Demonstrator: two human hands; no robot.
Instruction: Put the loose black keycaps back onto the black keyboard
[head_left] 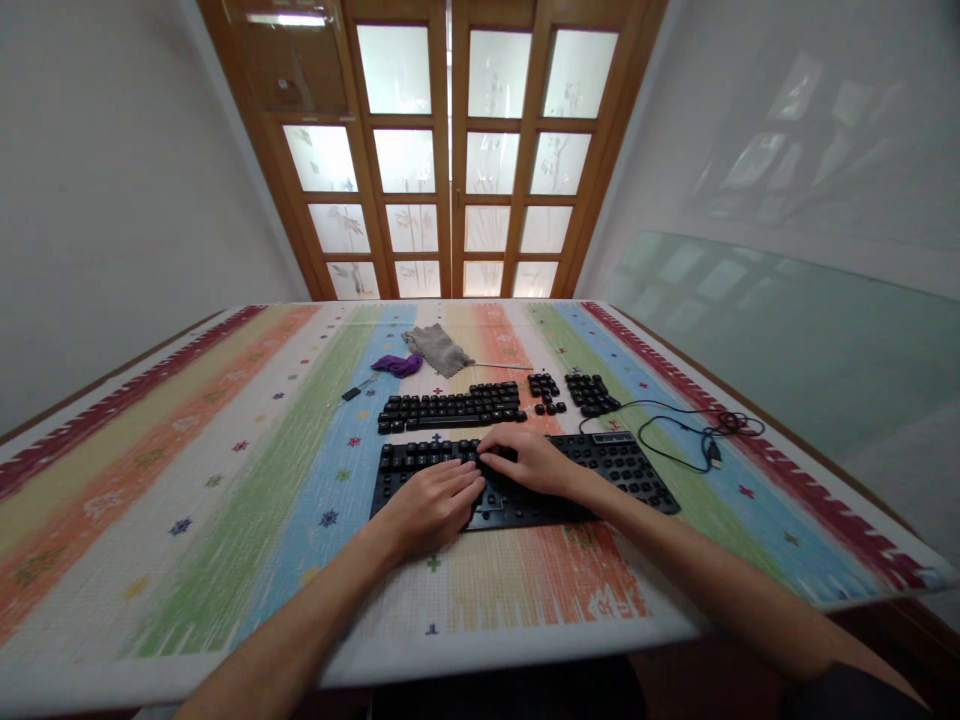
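A black keyboard (622, 470) lies on the striped tablecloth (225, 480) in front of me. My left hand (431, 505) rests flat on its left-middle part, fingers stretched out and close together. My right hand (529, 460) lies over the middle keys, fingers bent down onto them, pointing left. Behind the keyboard, loose black keycaps (450, 407) are laid out in rows shaped like a keyboard, with two smaller groups of keycaps (591, 393) to the right.
The keyboard's black cable (697, 435) coils at the right. A grey cloth (439, 350) and a purple object (397, 364) lie further back, with a small dark tool (351, 393) to the left. Glass-paned wooden doors (450, 160) stand behind the table.
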